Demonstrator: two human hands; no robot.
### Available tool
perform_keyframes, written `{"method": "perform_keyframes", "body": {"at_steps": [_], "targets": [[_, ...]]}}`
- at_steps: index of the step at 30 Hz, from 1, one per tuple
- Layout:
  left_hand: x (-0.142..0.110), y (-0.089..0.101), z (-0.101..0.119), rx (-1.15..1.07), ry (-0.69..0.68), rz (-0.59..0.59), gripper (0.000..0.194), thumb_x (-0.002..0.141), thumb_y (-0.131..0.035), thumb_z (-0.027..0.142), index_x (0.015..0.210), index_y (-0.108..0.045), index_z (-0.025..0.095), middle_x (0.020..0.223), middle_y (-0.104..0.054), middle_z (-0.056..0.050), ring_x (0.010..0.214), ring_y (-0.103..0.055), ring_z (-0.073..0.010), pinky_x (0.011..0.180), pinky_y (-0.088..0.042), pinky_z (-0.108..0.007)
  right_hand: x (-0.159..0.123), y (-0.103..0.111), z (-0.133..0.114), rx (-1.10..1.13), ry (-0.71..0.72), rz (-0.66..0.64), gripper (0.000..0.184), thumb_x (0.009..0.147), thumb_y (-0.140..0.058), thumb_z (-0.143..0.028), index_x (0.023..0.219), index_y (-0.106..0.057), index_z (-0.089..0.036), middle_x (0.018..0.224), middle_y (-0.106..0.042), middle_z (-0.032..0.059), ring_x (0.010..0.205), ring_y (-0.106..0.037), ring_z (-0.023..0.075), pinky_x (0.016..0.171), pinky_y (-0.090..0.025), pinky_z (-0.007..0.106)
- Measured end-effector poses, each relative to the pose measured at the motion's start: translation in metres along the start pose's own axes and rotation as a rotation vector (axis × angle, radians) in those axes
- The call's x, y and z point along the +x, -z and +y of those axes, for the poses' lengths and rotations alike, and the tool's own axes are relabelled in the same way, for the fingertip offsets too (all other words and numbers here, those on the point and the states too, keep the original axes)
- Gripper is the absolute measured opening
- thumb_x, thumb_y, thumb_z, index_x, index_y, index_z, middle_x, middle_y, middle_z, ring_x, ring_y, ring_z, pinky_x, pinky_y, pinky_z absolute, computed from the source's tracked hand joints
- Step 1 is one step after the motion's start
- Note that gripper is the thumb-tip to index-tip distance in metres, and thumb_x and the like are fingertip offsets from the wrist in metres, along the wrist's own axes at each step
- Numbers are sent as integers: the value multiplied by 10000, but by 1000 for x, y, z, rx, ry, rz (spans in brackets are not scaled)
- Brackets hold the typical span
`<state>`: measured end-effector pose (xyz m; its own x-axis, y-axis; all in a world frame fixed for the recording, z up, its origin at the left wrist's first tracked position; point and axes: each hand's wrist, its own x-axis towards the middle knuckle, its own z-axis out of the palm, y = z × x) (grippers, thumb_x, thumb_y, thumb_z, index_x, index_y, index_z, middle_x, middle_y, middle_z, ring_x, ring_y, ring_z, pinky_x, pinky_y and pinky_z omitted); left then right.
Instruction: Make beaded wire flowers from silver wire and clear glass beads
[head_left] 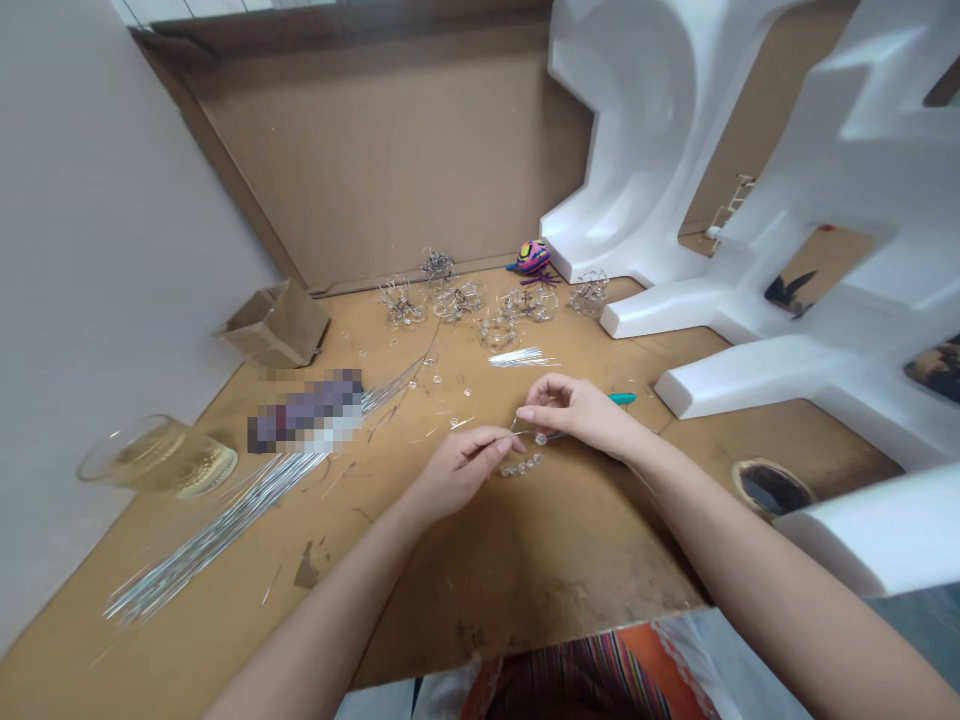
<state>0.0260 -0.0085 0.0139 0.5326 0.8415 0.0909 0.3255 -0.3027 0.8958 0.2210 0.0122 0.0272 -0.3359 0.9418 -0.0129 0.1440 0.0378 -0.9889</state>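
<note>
My left hand (466, 468) is closed, its thumb and forefinger pinching a thin wire (514, 422). Close by on the right, my right hand (574, 412) also pinches the wire, with fingers curled. A single clear bead (541, 439) sits just below the right fingers; whether it is threaded cannot be made out. Beneath the fingertips lies a curved row of clear beads (521, 467). Beyond the right hand shows a teal handle (622, 398), the rest of that tool hidden behind the hand. A small bundle of short silver wires (520, 357) lies farther back.
Long silver wires (225, 530) cover the left side, near a glass of yellowish liquid (169, 460) and a cardboard box (276, 325). Several bead-and-wire pieces (459, 298) and a colourful ball-like object (533, 257) stand behind. White foam blocks (720, 380) border the right, near a dark hole (772, 487).
</note>
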Motion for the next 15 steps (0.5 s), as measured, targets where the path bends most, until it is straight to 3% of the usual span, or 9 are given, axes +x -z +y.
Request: {"method": "perform_keyframes", "body": {"at_steps": [3, 9, 12, 15], "targets": [[-1, -3, 1, 104, -33, 29, 277, 856, -424, 337, 867, -638, 161, 748, -615, -22, 666, -529, -130, 635, -401, -232, 0, 2, 3, -82, -5, -31, 269, 663, -668, -409, 691, -585, -155, 622, -560, -16, 577, -504, 101, 568, -388, 243], [-1, -8, 0, 215, -109, -64, 290, 869, -403, 320, 858, -653, 173, 816, -644, -43, 768, -560, -154, 704, -406, -258, 1, -1, 10, -8, -32, -83, 224, 712, -615, -364, 654, -589, -149, 554, -518, -29, 515, -439, 78, 511, -331, 222], [0, -11, -2, 149, -46, -81, 237, 840, -459, 327, 899, -635, 179, 797, -637, -32, 723, -558, -147, 667, -410, -261, 0, -6, 8, 35, -69, -78, 190, 708, -609, -321, 632, -562, -154, 528, -504, -38, 491, -426, 73, 491, -321, 215], [1, -12, -4, -70, 92, -61, 201, 774, -557, 329, 899, -575, 173, 714, -611, -3, 648, -558, -128, 619, -422, -252, 0, -9, 5, -24, -5, -48, 171, 707, -608, -311, 647, -573, -155, 542, -508, -40, 495, -421, 72, 487, -318, 211]]}}
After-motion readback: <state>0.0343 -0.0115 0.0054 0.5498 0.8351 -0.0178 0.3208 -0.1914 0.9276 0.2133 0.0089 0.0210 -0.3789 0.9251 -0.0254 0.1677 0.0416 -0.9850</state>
